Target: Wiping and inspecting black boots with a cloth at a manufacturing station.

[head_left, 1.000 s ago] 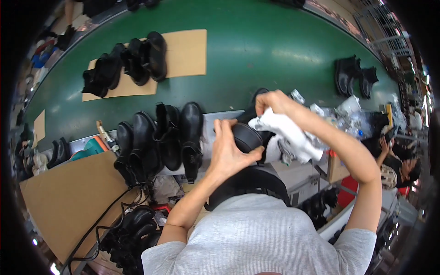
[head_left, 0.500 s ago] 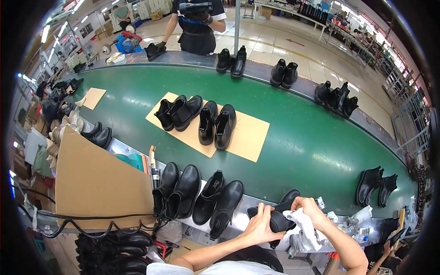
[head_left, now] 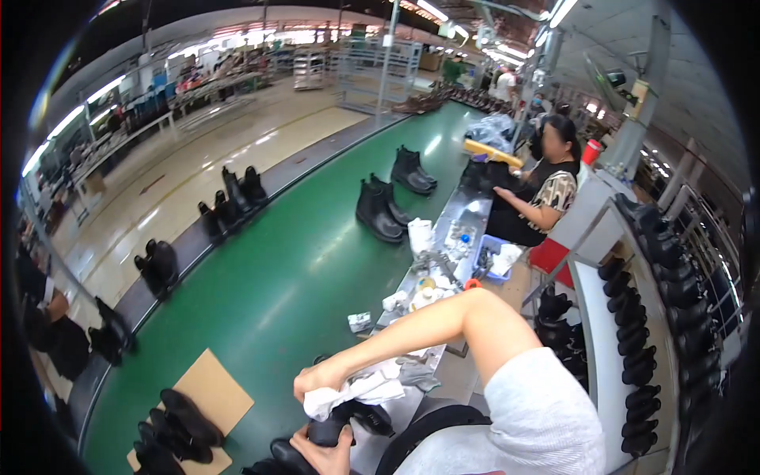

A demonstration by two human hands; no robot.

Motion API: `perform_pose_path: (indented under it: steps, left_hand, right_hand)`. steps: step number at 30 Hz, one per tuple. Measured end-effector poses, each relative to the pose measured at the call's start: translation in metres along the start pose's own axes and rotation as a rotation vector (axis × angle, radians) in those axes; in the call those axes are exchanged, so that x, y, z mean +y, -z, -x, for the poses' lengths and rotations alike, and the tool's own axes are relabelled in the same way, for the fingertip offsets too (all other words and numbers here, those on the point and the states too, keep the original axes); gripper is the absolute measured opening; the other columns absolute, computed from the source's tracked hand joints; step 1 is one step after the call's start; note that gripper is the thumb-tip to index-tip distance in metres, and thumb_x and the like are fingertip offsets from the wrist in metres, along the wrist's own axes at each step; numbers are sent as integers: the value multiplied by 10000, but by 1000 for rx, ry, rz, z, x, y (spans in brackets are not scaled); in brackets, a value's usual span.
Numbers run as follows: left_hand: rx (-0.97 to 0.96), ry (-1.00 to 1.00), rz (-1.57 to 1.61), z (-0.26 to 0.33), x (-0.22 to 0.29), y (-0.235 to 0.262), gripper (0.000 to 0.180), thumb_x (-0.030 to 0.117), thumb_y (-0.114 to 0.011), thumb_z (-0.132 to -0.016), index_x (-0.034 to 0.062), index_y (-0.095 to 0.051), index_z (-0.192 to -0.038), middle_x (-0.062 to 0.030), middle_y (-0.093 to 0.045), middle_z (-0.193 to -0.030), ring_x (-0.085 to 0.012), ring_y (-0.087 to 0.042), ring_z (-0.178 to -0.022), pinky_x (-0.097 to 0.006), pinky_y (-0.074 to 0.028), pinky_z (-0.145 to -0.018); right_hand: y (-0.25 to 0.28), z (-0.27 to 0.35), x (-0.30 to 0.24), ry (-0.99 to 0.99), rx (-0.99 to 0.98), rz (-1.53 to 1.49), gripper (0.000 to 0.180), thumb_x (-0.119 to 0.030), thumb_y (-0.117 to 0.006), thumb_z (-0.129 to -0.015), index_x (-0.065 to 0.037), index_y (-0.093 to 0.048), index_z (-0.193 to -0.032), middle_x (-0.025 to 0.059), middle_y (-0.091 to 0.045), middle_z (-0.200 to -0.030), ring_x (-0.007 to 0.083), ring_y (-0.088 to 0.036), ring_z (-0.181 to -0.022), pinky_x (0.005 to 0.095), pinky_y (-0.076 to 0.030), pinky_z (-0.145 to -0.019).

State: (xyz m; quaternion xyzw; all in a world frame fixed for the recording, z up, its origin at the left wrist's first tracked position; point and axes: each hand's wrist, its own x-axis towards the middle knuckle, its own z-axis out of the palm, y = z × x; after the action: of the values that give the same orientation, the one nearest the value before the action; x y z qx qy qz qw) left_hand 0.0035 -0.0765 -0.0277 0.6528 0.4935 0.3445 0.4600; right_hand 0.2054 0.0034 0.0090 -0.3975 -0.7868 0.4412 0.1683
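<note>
My right hand (head_left: 318,385) presses a crumpled white cloth (head_left: 360,392) against a black boot (head_left: 352,419) at the bottom of the head view. My right forearm reaches back from it to a bent elbow. My left hand (head_left: 323,451) grips the same boot from below, at the frame's lower edge. Part of the boot is hidden by the cloth and by my fingers. Another dark shoe (head_left: 285,453) lies just left of my left hand.
A green conveyor belt (head_left: 301,269) carries pairs of black boots (head_left: 380,212) and a cardboard sheet (head_left: 214,392) with shoes. A steel bench (head_left: 455,229) holds small items and a blue tray (head_left: 495,261). A seated person (head_left: 542,198) works there. A boot rack (head_left: 649,317) stands right.
The view has swung up and to the right along the belt. My hands stay on the boot and cloth, now low in the picture.
</note>
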Motion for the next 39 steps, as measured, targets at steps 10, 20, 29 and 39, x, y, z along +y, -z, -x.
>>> perform_pose_path:
  steps: [10, 20, 29, 39]
  left_hand:
    - [-62, 104, -80, -31, 60, -18, 676, 286, -814, -566, -42, -471, -1047, -171, -441, -1010, -319, -504, -950, -392, -441, -835]
    - [-64, 135, -97, -21, 42, -14, 751, 275, -807, -573, -68, -412, -1112, -191, -394, -1063, -338, -479, -990, -422, -439, -849]
    - [-60, 103, -168, -19, 49, -25, 754, 297, -808, -579, -72, -409, -1102, -189, -392, -1052, -342, -494, -977, -430, -459, -802]
    - [-22, 51, -203, -9, 56, -37, 758, 289, -812, -562, -78, -407, -1087, -184, -381, -1038, -344, -504, -928, -428, -466, -771]
  right_hand:
    - [31, 39, 1, -278, 269, -4, 199, -192, -613, -764, 6, -604, -770, 52, -588, -690, 99, -543, -655, 277, -438, -564]
    - [37, 31, -23, -403, 7, -408, 156, -88, -614, -713, 10, -583, -831, 4, -567, -702, 59, -511, -643, 222, -384, -545]
    - [40, 35, -14, -443, -67, -315, 149, -134, -619, -699, 6, -604, -747, 48, -588, -661, 113, -537, -618, 283, -400, -538]
    - [42, 47, -21, -447, -54, -218, 123, -89, -622, -693, 24, -601, -735, 92, -612, -673, 144, -578, -636, 301, -425, -552]
